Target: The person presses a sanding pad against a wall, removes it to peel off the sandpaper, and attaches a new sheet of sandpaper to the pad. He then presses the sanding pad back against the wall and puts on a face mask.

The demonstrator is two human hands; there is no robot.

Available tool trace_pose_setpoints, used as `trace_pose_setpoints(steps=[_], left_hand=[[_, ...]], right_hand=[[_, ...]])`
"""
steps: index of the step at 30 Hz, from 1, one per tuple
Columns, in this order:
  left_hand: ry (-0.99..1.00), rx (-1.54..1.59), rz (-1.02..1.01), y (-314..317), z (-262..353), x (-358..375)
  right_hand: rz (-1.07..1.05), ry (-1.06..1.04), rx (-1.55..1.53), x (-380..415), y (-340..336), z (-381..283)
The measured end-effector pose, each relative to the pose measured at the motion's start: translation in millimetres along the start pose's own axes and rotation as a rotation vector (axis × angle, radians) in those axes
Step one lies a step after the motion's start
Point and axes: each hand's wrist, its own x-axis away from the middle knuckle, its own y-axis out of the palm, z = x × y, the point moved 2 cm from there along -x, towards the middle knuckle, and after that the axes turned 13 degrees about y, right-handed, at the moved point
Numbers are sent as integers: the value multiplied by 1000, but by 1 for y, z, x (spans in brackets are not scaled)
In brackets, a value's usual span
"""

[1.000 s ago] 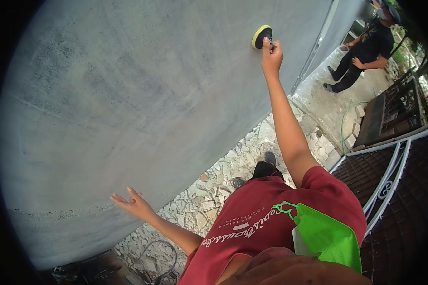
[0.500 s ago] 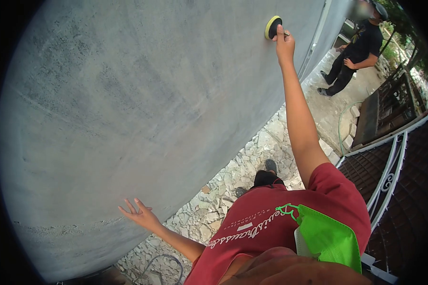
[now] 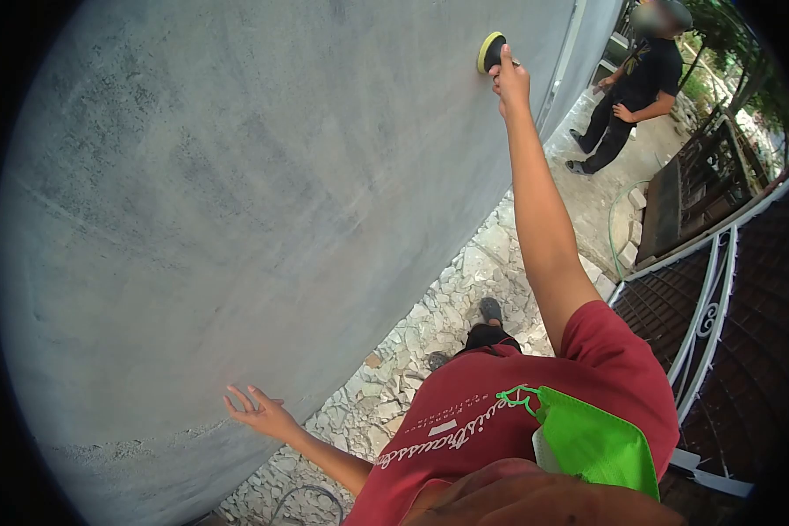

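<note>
A grey plastered wall (image 3: 263, 175) with darker rough patches fills the left and middle of the view. My right hand (image 3: 511, 83), arm stretched far out, grips a round hand pad (image 3: 492, 53) with a black back and a yellow rim. The pad's yellow side faces the wall, right at its surface. Lower down, my left hand (image 3: 263, 415) is held with fingers spread against the wall, just above a rough horizontal band, with nothing in it.
Broken pale stones (image 3: 394, 368) cover the ground along the wall's foot, around my shoes. A person (image 3: 631, 96) in dark clothes stands on the concrete path at upper right. A white metal railing (image 3: 710, 320) runs along the right; a green hose (image 3: 614, 228) lies near it.
The view has shifted slightly, moving the path and the person leftward. My right hand and the pad appear a little farther left, my left hand slightly lower. Both hands keep their hold and pose.
</note>
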Motion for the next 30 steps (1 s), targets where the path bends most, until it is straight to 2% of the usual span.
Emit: trace_pose_setpoints(steps=[4,5,7,8,9,11,12,17,19,20,21,23,24,26,27,29,30], left_hand=[[-66,-2,-44,-2,6,-5],[-66,-10,-54,-3,4,-5],[-82,-21,-65,-2,10,-5],[-96,-25,-74,-2,11,-6],[-95,-32,-78,-2,10,-6],[-95,20,-69,-4,5,-7],[-89,22,-67,-7,6,-7],[-53,9,-45,-2,-2,-4],[-79,-7,-56,-2,9,-6],[-107,-17,-65,-2,12,-8],[-102,-20,-67,-4,12,-10],[-123,-33,-105,-5,9,-11],[-123,-30,-110,-6,9,-9],[-110,-43,-123,-6,7,-8],[-106,-34,-127,-4,9,-7],[-55,-116,-97,-1,16,-3],[-57,-112,-93,1,13,-3]], right_hand=[[-185,-119,149,82,31,5],[-188,-121,148,75,31,7],[-235,-253,214,63,23,9],[-273,-135,115,52,18,5],[-272,-128,114,35,13,4],[-61,-59,9,5,-3,4],[-86,-30,-37,1,-4,5],[-180,-151,88,69,32,6],[9,-539,438,77,31,9],[69,-628,470,72,29,3],[73,-623,468,54,26,0],[133,-406,209,12,19,-9],[137,-407,213,1,19,-14],[110,-229,45,-14,11,-21],[118,-236,44,-4,10,-22],[-55,-264,138,32,23,-17],[-58,-269,138,37,22,-9]])
